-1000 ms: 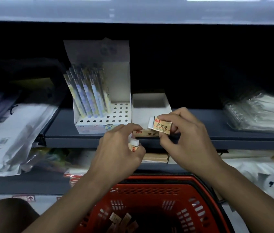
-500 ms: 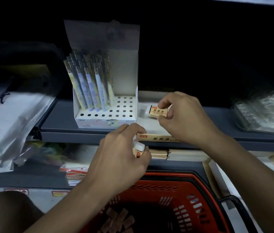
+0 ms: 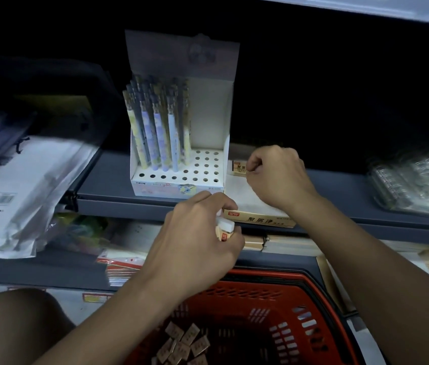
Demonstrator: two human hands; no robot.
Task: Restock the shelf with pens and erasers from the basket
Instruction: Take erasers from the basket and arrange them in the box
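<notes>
On grey shelf (image 3: pixel 339 184), right hand (image 3: pixel 278 177) reaches into white eraser box (image 3: pixel 242 196), fingers curled, pinching eraser (image 3: pixel 239 167) at box's back left corner. Left hand (image 3: pixel 197 243) below shelf edge, gripping second eraser (image 3: pixel 224 229) against palm. Pens (image 3: pixel 159 127) upright in display box (image 3: pixel 182 159) just left. Loose erasers in red basket (image 3: pixel 274 299) below. Versus half second ago: right hand deeper in box, its eraser lower; left hand unchanged.

Grey shelf (image 3: pixel 339 192) carries pen display box (image 3: pixel 179 180), eraser tray (image 3: pixel 258 206), plastic packs (image 3: pixel 413 180).
</notes>
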